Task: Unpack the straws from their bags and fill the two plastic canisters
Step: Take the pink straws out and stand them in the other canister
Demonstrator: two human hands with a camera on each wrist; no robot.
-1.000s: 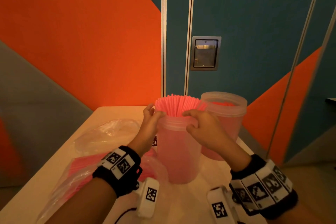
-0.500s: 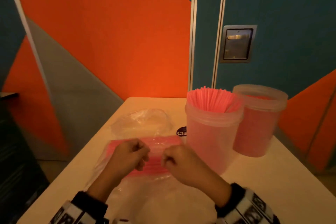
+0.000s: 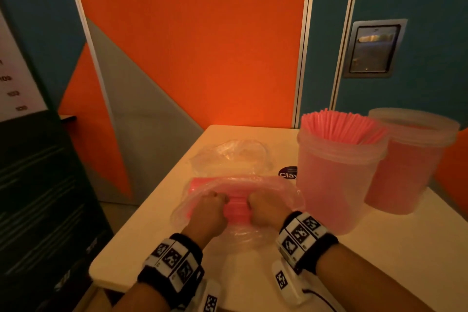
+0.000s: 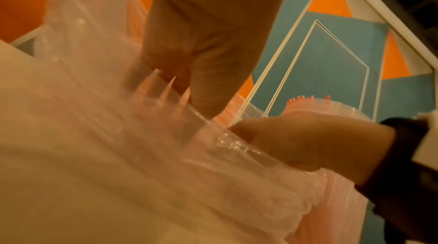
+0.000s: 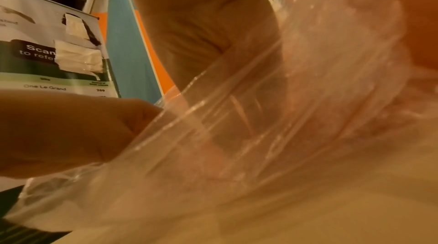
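Both hands have dropped from the full near canister (image 3: 336,177) to a straw bag (image 3: 240,200), left hand (image 3: 210,213) and right hand (image 3: 266,208) pinching its film apart; emptying remains.

Both wrist views are smeared by motion, so the clear bag (image 4: 142,145) reads only as folds. In the head view the left hand (image 3: 207,213) and right hand (image 3: 266,210) hide their own fingertips. The near canister (image 3: 334,185) covers part of the far canister (image 3: 410,159) and a round sticker (image 3: 287,172), perhaps reading "Clay".
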